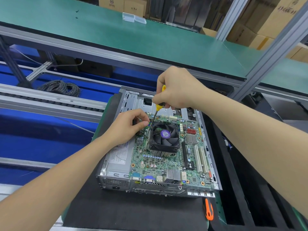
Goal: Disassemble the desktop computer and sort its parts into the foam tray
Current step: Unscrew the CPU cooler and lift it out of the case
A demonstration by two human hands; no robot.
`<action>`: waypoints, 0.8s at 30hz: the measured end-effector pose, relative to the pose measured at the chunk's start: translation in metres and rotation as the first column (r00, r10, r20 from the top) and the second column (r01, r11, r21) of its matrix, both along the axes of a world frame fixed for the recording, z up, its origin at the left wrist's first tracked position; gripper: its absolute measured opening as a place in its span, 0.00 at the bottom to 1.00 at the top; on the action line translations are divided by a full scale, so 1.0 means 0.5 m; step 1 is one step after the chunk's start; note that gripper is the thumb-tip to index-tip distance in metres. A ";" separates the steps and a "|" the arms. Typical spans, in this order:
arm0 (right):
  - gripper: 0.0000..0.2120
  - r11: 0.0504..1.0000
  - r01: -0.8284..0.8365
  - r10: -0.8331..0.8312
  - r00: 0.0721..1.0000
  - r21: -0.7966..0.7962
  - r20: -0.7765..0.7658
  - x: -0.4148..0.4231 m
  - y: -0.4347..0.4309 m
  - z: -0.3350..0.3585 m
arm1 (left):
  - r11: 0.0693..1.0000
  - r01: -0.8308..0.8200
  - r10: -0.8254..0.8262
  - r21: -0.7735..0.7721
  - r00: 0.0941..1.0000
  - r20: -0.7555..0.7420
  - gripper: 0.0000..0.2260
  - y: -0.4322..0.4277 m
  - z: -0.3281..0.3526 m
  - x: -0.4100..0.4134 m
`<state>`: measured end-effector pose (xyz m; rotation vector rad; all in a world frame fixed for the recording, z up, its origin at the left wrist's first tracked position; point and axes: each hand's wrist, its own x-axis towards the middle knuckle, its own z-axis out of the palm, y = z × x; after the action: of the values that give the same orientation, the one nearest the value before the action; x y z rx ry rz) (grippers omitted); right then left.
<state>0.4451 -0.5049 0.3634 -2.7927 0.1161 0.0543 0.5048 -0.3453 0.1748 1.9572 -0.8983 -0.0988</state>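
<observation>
Your right hand (175, 92) fingers wrap the screwdriver (158, 107), tip at the cooler (164, 139) corner screw; left hand (128, 127) fingers pinch its shaft, likely steadying it.

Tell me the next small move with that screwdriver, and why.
Probably turn the yellow-handled screwdriver to loosen the screw at the CPU cooler's far-left corner. The right hand grips it with the tip down there, the left hand is curled beside the shaft, and the cooler sits on the motherboard.
</observation>
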 end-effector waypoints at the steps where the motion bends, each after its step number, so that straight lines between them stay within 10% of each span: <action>1: 0.05 1.000 0.002 -0.002 1.000 0.001 0.000 0.000 -0.001 0.000 | 1.000 0.001 -0.001 0.002 1.000 -0.002 0.05 0.000 0.000 0.000; 24: 0.06 0.997 -0.064 0.064 0.998 -0.035 -0.002 0.001 -0.005 -0.002 | 0.999 0.012 -0.016 -0.052 0.997 -0.073 0.06 0.006 0.000 -0.005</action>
<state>0.4456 -0.5074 0.3622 -2.8315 0.0277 0.0705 0.5023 -0.3425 0.1748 1.8878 -0.8591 -0.1532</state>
